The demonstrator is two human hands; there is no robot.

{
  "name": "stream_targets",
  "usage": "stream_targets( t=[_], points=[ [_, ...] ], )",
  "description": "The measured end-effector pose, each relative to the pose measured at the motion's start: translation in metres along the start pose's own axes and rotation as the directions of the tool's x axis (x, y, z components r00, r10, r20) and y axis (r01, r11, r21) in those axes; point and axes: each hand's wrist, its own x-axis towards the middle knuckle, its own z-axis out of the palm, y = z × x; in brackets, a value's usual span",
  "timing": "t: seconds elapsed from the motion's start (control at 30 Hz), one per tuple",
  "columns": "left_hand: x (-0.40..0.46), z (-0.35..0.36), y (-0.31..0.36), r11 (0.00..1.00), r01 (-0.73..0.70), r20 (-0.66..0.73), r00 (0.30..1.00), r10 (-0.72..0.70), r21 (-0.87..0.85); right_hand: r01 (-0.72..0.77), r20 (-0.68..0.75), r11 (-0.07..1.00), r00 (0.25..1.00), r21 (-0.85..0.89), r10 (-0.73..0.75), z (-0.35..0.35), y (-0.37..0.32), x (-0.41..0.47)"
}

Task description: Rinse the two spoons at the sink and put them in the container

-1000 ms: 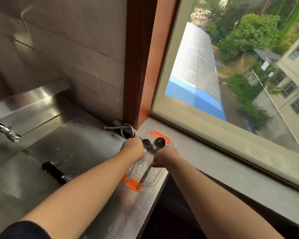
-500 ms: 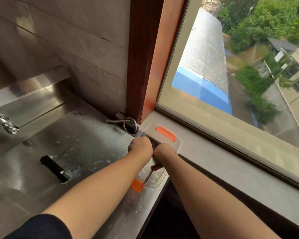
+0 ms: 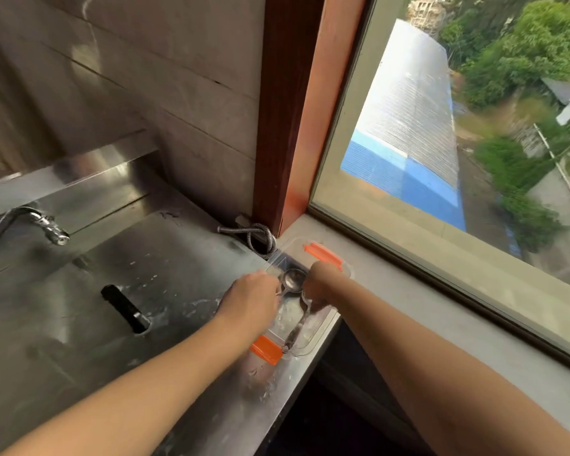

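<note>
A clear plastic container [image 3: 325, 324] with orange clips sits at the right end of the steel counter, against the window sill. Both my hands are down inside it. My left hand [image 3: 250, 299] pinches the handle of one metal spoon [image 3: 293, 280], whose bowl lies at the container's far end between my hands. My right hand [image 3: 320, 286] grips the second spoon [image 3: 296, 330]; its handle runs along the container floor toward the near orange clip [image 3: 266, 350], and its bowl is hidden under my fingers.
The wet steel counter [image 3: 178, 340] has a dark slot [image 3: 125, 308] to the left. A tap [image 3: 48, 227] juts out at far left. A coiled metal hose [image 3: 260, 236] lies behind the container. The grey sill [image 3: 425, 317] and window are on the right; the counter edge drops off at front right.
The spoons were held tilted above the container with bowls raised; both hands have lowered them so they now lie inside it.
</note>
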Motion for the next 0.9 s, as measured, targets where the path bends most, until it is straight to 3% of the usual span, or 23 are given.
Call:
stream_targets(
  t=[0.07,0.17,0.33,0.43,0.6,0.9],
  points=[
    [-0.026,-0.002,0.007,0.992,-0.120,-0.022,0.993,0.119,-0.046,0.120,-0.156,0.954,0.974,-0.274,-0.167,-0.004,0.010,-0.003],
    [-0.058,0.009,0.017,0.974,-0.224,0.044,0.973,0.225,-0.024,0.223,-0.125,0.902,0.950,-0.371,-0.286,0.001,0.024,-0.006],
    [-0.076,0.025,0.017,0.969,-0.247,0.004,0.969,0.247,0.017,0.274,0.114,0.887,0.962,-0.373,-0.250,0.017,0.021,0.002],
    [-0.080,0.031,0.015,0.971,-0.240,-0.031,0.970,0.239,-0.022,0.239,0.187,0.899,0.966,-0.367,-0.180,0.026,0.016,0.004],
    [-0.083,0.032,0.012,0.960,-0.271,-0.050,0.962,0.267,-0.072,0.152,0.170,0.936,0.980,-0.317,-0.101,0.028,0.016,0.012],
    [-0.087,0.032,0.014,0.944,-0.311,-0.044,0.950,0.308,-0.107,0.257,0.222,0.826,0.961,-0.502,-0.164,0.028,0.019,0.011]
  ],
)
